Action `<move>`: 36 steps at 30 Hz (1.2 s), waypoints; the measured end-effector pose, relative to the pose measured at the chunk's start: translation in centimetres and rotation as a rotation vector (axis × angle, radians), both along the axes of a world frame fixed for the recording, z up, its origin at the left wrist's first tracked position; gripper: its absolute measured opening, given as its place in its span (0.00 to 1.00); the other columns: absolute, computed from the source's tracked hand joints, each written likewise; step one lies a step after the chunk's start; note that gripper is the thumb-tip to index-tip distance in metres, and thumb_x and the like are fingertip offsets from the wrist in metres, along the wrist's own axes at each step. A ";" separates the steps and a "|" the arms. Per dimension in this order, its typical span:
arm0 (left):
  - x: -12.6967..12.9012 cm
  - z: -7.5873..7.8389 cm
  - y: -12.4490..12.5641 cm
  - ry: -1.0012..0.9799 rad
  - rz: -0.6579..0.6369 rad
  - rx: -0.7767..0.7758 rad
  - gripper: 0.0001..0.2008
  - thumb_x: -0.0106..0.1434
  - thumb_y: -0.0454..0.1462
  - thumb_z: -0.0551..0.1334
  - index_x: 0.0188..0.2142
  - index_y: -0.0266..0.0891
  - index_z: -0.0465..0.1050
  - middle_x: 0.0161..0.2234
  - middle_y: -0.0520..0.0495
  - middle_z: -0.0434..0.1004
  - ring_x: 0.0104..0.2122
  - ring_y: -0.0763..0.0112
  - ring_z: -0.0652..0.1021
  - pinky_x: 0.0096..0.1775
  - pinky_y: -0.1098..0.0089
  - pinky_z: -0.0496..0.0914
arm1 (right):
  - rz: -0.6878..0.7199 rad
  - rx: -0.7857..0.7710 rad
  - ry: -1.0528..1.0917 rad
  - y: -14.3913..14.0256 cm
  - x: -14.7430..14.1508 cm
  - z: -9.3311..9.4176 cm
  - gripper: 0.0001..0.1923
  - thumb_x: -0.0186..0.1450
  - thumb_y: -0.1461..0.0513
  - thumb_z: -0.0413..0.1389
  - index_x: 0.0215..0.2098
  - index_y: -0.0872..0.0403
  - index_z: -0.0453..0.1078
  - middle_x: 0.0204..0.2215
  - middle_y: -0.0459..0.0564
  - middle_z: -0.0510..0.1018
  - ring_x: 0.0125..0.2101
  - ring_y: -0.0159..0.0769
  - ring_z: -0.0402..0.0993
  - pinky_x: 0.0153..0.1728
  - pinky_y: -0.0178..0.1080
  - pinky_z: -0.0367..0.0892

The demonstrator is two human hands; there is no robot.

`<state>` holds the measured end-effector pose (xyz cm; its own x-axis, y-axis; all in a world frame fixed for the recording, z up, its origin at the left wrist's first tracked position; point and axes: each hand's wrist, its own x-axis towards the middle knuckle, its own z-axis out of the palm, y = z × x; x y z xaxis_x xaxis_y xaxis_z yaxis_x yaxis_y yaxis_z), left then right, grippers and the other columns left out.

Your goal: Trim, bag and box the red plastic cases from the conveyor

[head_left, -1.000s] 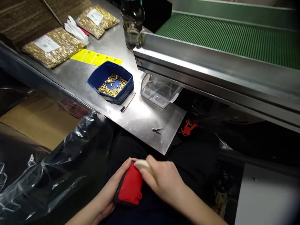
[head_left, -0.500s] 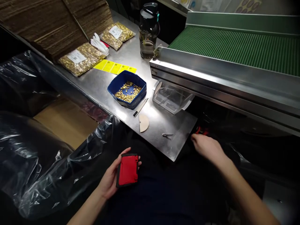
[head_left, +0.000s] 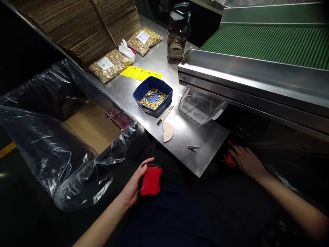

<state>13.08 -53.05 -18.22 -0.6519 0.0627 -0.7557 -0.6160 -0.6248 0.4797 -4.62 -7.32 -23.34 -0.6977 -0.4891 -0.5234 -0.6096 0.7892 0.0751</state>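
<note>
low over the lap, the left hand (head_left: 133, 185) grips a red-and-black plastic casing (head_left: 151, 180) by its edges; it looks stiff and light. the right hand (head_left: 245, 160) touches a small red part (head_left: 229, 160), grip unclear in shadow.

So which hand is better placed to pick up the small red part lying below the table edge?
Probably the right hand: its fingers already touch the small red part, while the left hand holds the red block.
</note>
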 end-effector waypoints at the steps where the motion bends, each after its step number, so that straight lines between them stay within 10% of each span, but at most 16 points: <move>1: 0.1 0.2 0.0 0.005 -0.025 -0.053 0.28 0.71 0.46 0.63 0.66 0.43 0.62 0.47 0.40 0.83 0.43 0.61 0.83 0.44 0.67 0.75 | 0.040 -0.033 -0.044 -0.1 0.8 1.1 0.31 0.60 0.71 0.53 0.63 0.59 0.66 0.64 0.70 0.67 0.66 0.57 0.59 0.65 0.57 0.52; 4: 0.4 0.6 0.3 0.032 -0.080 -0.149 0.29 0.69 0.48 0.66 0.66 0.43 0.64 0.46 0.42 0.83 0.41 0.64 0.81 0.42 0.71 0.74 | 0.105 -0.152 -0.243 -2.9 3.7 5.4 0.32 0.52 0.72 0.55 0.55 0.55 0.71 0.56 0.64 0.76 0.62 0.52 0.66 0.69 0.53 0.44; 8: 0.4 0.5 0.9 0.064 -0.113 -0.221 0.37 0.64 0.54 0.67 0.66 0.41 0.64 0.47 0.39 0.82 0.43 0.59 0.81 0.43 0.68 0.76 | 0.039 -0.167 -0.555 -11.4 6.9 10.0 0.11 0.56 0.66 0.55 0.36 0.53 0.76 0.33 0.55 0.82 0.37 0.46 0.81 0.44 0.43 0.70; 14: 0.6 0.2 1.2 0.096 -0.216 -0.234 0.39 0.61 0.57 0.69 0.65 0.44 0.65 0.51 0.37 0.79 0.48 0.48 0.80 0.42 0.58 0.80 | 0.049 -0.133 -0.569 -20.8 8.3 9.9 0.10 0.61 0.60 0.56 0.30 0.56 0.79 0.28 0.58 0.83 0.29 0.49 0.83 0.26 0.39 0.64; 22: 1.8 0.0 0.4 0.109 -0.255 -0.159 0.46 0.63 0.45 0.70 0.73 0.47 0.49 0.59 0.38 0.75 0.58 0.46 0.75 0.59 0.54 0.69 | 0.047 -0.113 -0.547 -21.3 8.9 9.7 0.10 0.59 0.59 0.57 0.30 0.56 0.79 0.28 0.57 0.84 0.29 0.48 0.83 0.24 0.39 0.62; 30: 0.3 2.1 0.6 0.632 -0.825 -0.803 0.49 0.57 0.30 0.71 0.73 0.50 0.52 0.68 0.42 0.64 0.66 0.40 0.63 0.68 0.46 0.53 | -0.021 -0.138 -0.575 -17.9 6.0 12.6 0.16 0.61 0.52 0.59 0.23 0.52 0.76 0.19 0.50 0.78 0.20 0.40 0.76 0.18 0.37 0.52; 36: -1.6 1.3 1.4 0.918 -1.279 -0.940 0.44 0.62 0.25 0.57 0.74 0.48 0.46 0.72 0.42 0.58 0.68 0.46 0.63 0.67 0.45 0.56 | -0.012 -0.067 -0.526 -19.2 4.8 14.5 0.16 0.60 0.51 0.58 0.28 0.55 0.78 0.23 0.55 0.80 0.24 0.45 0.79 0.18 0.37 0.53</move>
